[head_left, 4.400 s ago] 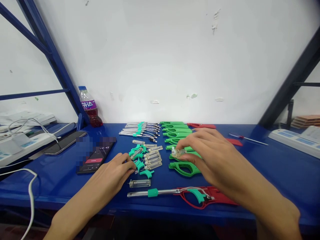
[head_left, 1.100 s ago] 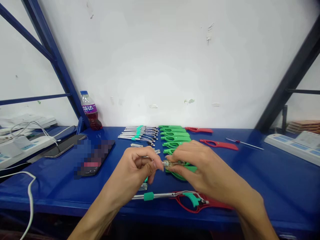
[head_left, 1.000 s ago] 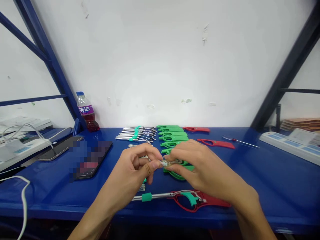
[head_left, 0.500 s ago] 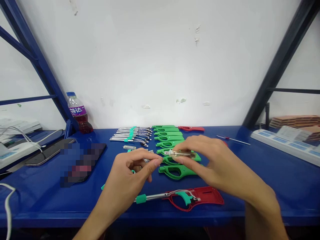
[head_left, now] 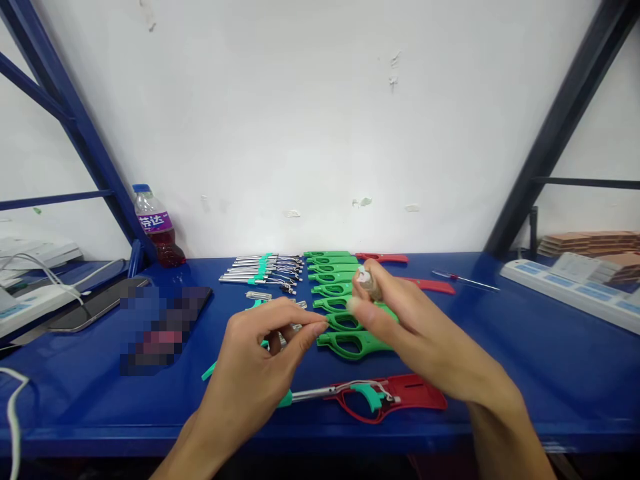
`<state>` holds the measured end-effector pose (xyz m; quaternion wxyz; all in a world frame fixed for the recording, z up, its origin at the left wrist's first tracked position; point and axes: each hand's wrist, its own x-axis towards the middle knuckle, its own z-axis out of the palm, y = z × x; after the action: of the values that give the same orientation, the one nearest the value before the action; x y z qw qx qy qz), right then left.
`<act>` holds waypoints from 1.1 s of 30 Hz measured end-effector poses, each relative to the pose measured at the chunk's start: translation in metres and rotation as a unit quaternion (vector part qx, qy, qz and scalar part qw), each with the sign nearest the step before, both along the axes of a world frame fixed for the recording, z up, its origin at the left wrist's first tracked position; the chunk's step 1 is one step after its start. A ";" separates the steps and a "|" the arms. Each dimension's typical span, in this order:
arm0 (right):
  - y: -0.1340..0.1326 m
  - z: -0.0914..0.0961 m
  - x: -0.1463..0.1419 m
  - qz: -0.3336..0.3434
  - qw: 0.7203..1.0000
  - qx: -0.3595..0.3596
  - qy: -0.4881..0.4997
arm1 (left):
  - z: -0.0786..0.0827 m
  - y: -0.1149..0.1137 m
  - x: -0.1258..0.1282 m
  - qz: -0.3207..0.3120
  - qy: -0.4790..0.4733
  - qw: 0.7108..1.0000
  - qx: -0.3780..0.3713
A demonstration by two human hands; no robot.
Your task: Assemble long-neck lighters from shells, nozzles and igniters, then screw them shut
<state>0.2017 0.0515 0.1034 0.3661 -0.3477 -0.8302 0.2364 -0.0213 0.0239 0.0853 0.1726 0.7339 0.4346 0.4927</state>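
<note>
In the fingers of my right hand is a small clear lighter fuel tank, its white valve end turned toward me. My left hand is closed in a pinch, thumb against index finger; what sits between the tips is too small to make out. Below both hands lies an open red lighter shell half. A metal tube, a teal trigger and a white wire rest in it. Behind my hands, several green lighter shell halves lie in a column. Clear tanks are partly hidden by my left hand.
Metal tubes with wires lie at the back, near red shells. A screwdriver and a power strip are on the right. Two phones and a drink bottle occupy the left of the blue table.
My right hand has turned the fuel tank from lying sideways to valve end facing me, and the hand has shifted slightly left. My left hand keeps its pinch and has barely moved.
</note>
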 end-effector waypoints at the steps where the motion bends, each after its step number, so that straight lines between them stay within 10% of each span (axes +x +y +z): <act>1: 0.000 0.000 -0.001 0.017 1.000 -0.005 0.002 | -0.001 0.000 0.000 0.001 0.009 1.000 0.007; 24: 0.012 -0.008 -0.010 0.049 0.998 0.004 -0.033 | -0.012 0.000 0.004 0.004 0.103 0.988 0.120; 33: 0.011 -0.006 -0.010 0.068 0.992 -0.097 0.054 | -0.012 -0.005 0.008 -0.011 0.070 0.989 0.126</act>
<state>0.1920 0.0620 0.0970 0.3578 -0.3110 -0.8044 0.3582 -0.0136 0.0187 0.0733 0.0529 0.7873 0.3719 0.4889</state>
